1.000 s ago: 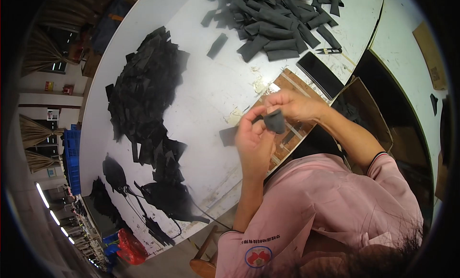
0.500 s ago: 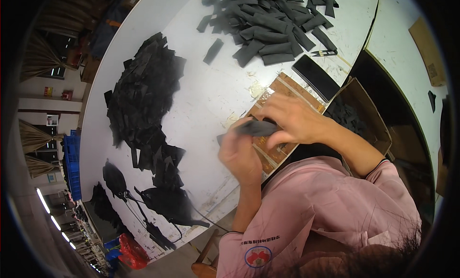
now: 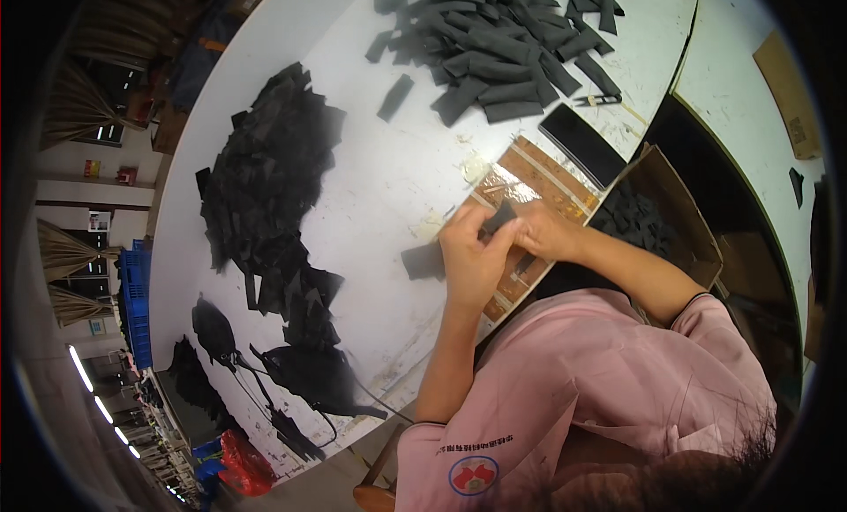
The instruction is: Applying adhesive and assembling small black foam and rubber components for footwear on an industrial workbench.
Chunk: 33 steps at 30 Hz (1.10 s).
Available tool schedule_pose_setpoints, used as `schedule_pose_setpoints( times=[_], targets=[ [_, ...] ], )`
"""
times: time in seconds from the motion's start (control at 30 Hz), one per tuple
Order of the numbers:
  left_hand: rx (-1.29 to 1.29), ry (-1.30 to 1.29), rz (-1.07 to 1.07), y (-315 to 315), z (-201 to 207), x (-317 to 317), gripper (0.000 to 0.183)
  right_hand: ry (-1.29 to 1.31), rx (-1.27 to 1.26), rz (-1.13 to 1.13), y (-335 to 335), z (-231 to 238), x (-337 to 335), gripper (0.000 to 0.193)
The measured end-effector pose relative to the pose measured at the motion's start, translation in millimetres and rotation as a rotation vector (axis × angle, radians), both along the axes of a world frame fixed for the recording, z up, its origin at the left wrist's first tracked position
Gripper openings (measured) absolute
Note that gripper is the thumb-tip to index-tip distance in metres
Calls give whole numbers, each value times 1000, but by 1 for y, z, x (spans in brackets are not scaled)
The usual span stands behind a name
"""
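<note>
My left hand (image 3: 474, 258) and my right hand (image 3: 549, 233) meet over a brown taped board (image 3: 549, 170) at the table's near edge. Between them a small dark grey fabric piece (image 3: 501, 216) is pinched, its upper end showing above the fingers. Thumb and fingers of the left hand close on it; the right hand's fingertips press against it from the other side, partly hidden. Just left of my left hand another dark fabric piece (image 3: 423, 261) lies flat on the white table.
A heap of black fabric pieces (image 3: 269, 172) covers the table's left; folded dark grey strips (image 3: 494, 53) pile up at the far side. Small snips (image 3: 602, 99) and a black phone (image 3: 582, 145) lie beyond the board. An open cardboard box (image 3: 684, 212) with dark pieces stands at right.
My hands have come closer together over the board, and the fabric between them is now mostly covered by fingers. The left hand has moved up and right, uncovering the piece beside it.
</note>
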<state>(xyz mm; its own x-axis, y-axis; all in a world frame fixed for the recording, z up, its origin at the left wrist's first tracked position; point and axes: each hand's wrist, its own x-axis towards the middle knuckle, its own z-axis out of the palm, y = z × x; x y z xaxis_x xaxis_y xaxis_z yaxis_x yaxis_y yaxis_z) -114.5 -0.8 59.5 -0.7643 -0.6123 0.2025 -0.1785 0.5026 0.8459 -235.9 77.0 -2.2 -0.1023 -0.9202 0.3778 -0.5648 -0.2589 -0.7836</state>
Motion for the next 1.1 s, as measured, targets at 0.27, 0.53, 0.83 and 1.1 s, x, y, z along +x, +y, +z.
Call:
schedule_pose_setpoints(
  times=[0.27, 0.53, 0.83, 1.1],
  targets=[
    [380, 410, 86, 17, 9, 8, 14, 49, 216, -14, 3, 41, -1, 28],
    [672, 763, 78, -1, -19, 22, 17, 253, 206, -20, -2, 36, 2, 37],
    [-239, -438, 353, -47, -99, 15, 34, -176, 148, -143, -58, 82, -55, 59],
    [-481, -400, 209, -61, -111, 24, 11, -382, 490, -114, 20, 28, 6, 38]
  ],
)
